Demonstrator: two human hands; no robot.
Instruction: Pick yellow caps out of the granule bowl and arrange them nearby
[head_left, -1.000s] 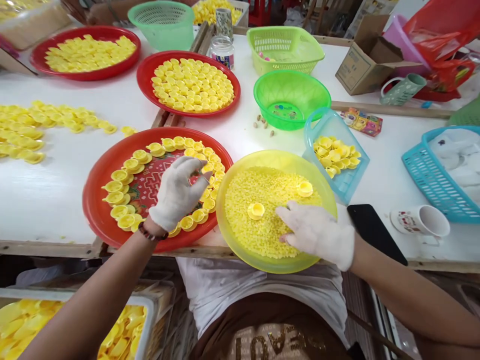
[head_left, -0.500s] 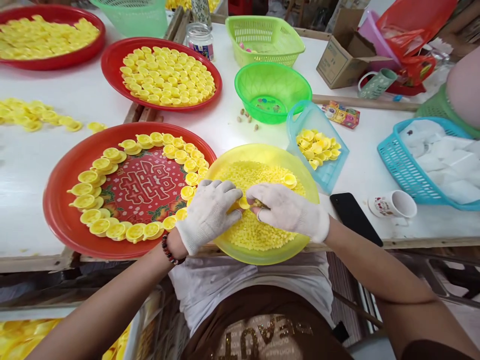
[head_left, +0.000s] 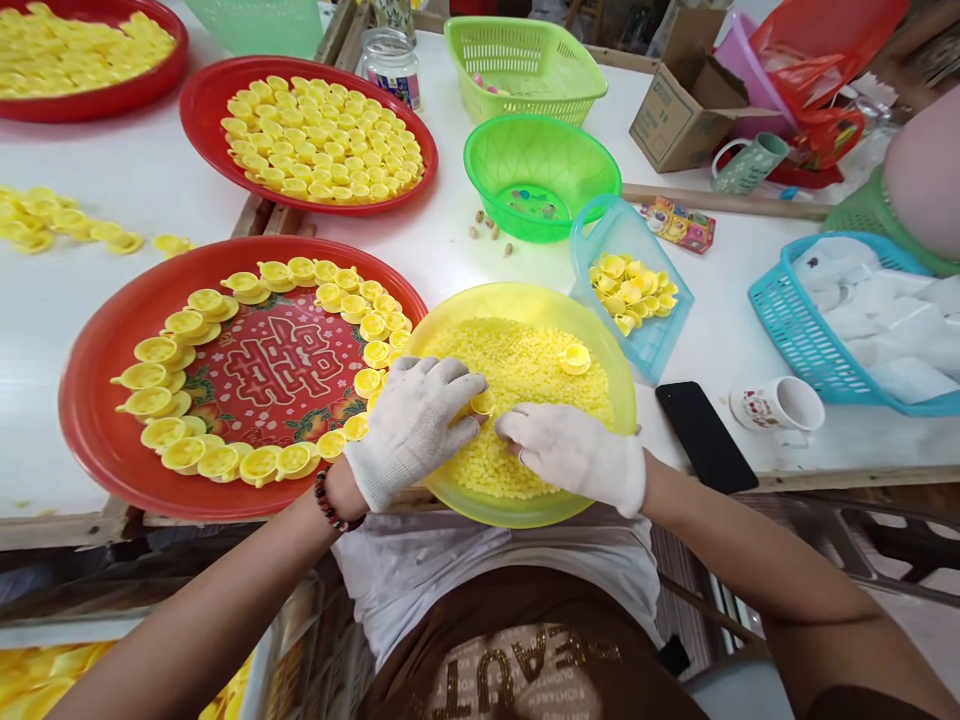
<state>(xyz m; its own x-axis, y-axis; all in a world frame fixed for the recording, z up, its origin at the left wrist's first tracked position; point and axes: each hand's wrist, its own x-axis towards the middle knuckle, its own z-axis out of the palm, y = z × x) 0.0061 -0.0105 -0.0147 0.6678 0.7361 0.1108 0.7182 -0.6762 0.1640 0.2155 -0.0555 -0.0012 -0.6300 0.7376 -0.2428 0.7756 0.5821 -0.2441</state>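
Note:
My left hand [head_left: 424, 420], in a white knit glove, is over the left side of a yellow bowl [head_left: 622, 400] of small yellow pellets [head_left: 495, 345]. Its thumb and fingers grip a small yellow plastic cup [head_left: 484, 402], partly hidden by the glove. My right hand [head_left: 574, 450], gloved too, is low over the pellets at the bowl's right side, fingertips pinched together. Whatever they hold is hidden. Another little yellow cup [head_left: 575, 358] rests on the pellets. Left of the bowl, a red tray [head_left: 90, 430] carries a ring of such yellow pieces around its patterned middle.
Behind stand a second red tray [head_left: 202, 125] full of yellow cups, a green bowl [head_left: 480, 160] and a lime basket [head_left: 525, 60]. A blue scoop tray [head_left: 660, 345] holds loose yellow pieces. To the right are a phone [head_left: 705, 435], a white mug [head_left: 757, 405] and a blue basket [head_left: 780, 310].
My right hand has moved down and slightly away from the left hand, toward the pellets. My left hand still holds the yellow cup. The whole view has shifted slightly.

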